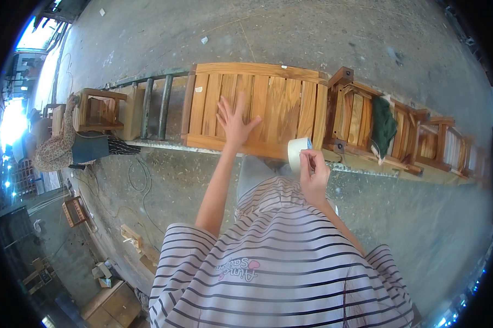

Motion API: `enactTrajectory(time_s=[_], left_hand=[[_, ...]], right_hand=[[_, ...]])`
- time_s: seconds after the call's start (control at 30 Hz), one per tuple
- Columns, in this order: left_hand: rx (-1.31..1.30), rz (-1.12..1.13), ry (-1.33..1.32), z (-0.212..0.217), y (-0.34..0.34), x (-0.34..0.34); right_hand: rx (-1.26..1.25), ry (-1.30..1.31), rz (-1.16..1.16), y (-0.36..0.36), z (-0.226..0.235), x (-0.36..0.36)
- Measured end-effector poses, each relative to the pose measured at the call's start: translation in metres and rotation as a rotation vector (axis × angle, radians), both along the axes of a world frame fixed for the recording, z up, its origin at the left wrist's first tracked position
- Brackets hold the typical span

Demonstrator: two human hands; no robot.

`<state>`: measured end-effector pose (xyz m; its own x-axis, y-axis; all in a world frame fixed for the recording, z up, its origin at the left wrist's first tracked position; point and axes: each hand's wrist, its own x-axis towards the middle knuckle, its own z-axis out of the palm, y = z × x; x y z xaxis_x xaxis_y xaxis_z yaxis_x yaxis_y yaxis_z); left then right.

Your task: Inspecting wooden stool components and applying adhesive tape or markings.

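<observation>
A slatted wooden panel [261, 104] in warm orange-brown lies flat in front of me. My left hand [236, 124] rests on its slats left of the middle, fingers spread and palm down, holding nothing. Two small white bits show on the panel, one near its left end and one at the far edge. At the near right corner, my right hand [315, 177] pinches a roll of pale tape [294, 155] by its rim. The roll stands on edge, its blue inner side partly showing. Whether it touches the panel I cannot tell.
The panel sits on a roller conveyor [165, 106] running left to right. Wooden frames [358, 117] line up to the right, with a dark green cloth [384, 128] on one. At left, a person [55, 150] handles a wooden piece [103, 109]. Cables [142, 177] lie on the floor.
</observation>
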<state>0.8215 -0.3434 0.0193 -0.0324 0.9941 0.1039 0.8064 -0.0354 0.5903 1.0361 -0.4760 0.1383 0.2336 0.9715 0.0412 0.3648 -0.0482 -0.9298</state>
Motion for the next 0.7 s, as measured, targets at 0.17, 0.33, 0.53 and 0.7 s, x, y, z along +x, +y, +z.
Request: enactTrajectory(time_s=[0.17,0.33,0.53,0.7], left_hand=[[-0.353,0.012,0.182,0.034,0.035,0.005],[0.077,-0.081,0.217,0.018,0.053,0.061],[0.034,-0.148,0.248,0.003,0.052,0.075],[-0.177,-0.433,-0.533,0.063,0.008,0.078]], right_hand=[[-0.06,0.166,0.01,0.0,-0.001,0.004],[-0.067,0.244,-0.02,-0.006,-0.005,0.011],[-0.172,0.358,0.017,-0.016,-0.003,0.024],[-0.129,0.277,0.052,-0.016,0.001,0.027]])
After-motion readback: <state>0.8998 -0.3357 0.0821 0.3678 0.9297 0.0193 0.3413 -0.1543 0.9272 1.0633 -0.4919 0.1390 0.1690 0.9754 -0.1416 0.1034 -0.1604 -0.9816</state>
